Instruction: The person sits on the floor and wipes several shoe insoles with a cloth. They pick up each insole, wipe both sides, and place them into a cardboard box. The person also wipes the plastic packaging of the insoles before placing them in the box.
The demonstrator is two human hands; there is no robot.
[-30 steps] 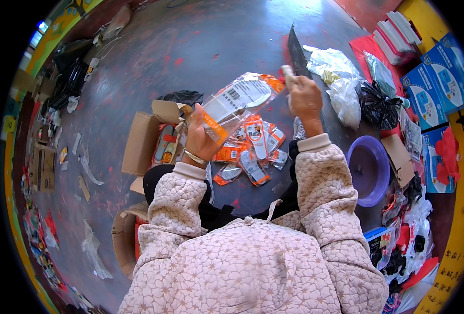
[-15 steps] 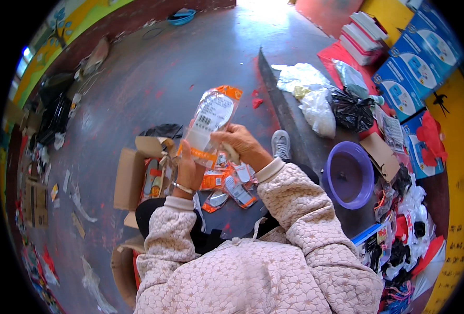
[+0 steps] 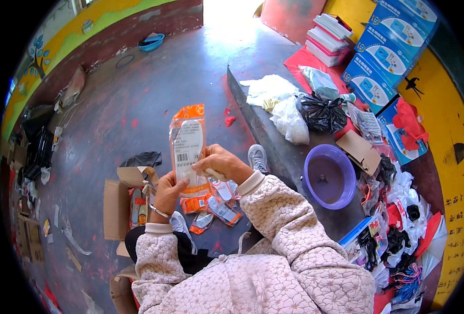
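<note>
A clear plastic packet with orange ends (image 3: 187, 149) stands upright above the person's lap, gripped at its lower left by the left hand (image 3: 168, 191) and pinched midway by the right hand (image 3: 222, 165). Similar orange packets (image 3: 213, 206) lie beneath; an open cardboard box (image 3: 127, 201) sits on the floor's left.

Both hands hold an orange-topped clear packet (image 3: 188, 152) upright over the floor (image 3: 122, 110): the left hand (image 3: 168, 192) grips its lower edge, the right hand (image 3: 222, 164) its right side. Similar packets (image 3: 213, 205) lie just below, beside an open cardboard box (image 3: 122, 201). A purple basin (image 3: 329, 177) sits well apart to the right.
</note>
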